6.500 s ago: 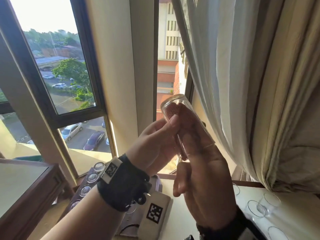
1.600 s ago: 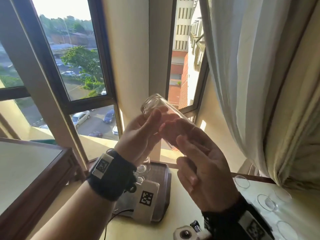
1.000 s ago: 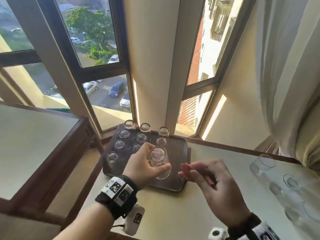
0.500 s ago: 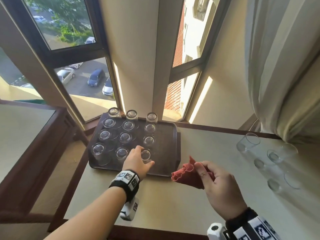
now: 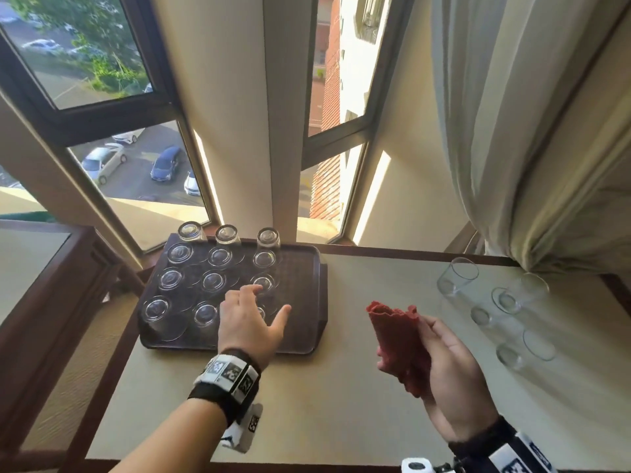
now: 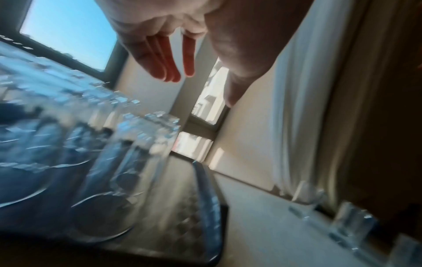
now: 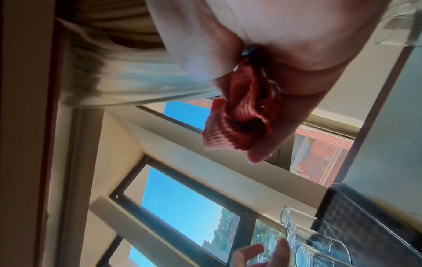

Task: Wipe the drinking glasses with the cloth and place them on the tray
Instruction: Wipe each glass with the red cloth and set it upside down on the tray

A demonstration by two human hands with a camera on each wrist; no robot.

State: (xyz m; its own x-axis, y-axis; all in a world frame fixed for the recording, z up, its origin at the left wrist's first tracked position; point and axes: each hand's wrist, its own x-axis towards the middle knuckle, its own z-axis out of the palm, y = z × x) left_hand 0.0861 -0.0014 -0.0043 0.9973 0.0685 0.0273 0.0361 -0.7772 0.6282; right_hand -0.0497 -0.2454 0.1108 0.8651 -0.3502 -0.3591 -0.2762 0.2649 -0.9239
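Observation:
A dark brown tray (image 5: 307, 322) at the table's back left carries several upturned drinking glasses (image 5: 211, 281). My left hand (image 5: 263, 303) hovers over the tray's front right part with fingers spread and holds nothing; it partly hides one upturned glass (image 5: 261, 314). The left wrist view shows the straight fingers (image 6: 173, 59) above blurred glasses (image 6: 128, 162). To the right of the tray, above the table, my right hand (image 5: 420, 349) grips a crumpled red cloth (image 5: 397, 336), seen bunched in the palm as the cloth (image 7: 237, 117) in the right wrist view.
Several upright glasses (image 5: 457, 276) stand on the beige table (image 5: 341, 404) at the right. A pale curtain (image 5: 512, 131) hangs down to the table's back right corner. Windows lie behind the tray. A lower wooden side table (image 5: 41, 268) stands at the left.
My left hand has let go of the glass it set upside down on the tray and now hovers open above it. The right hand has raised the cloth slightly.

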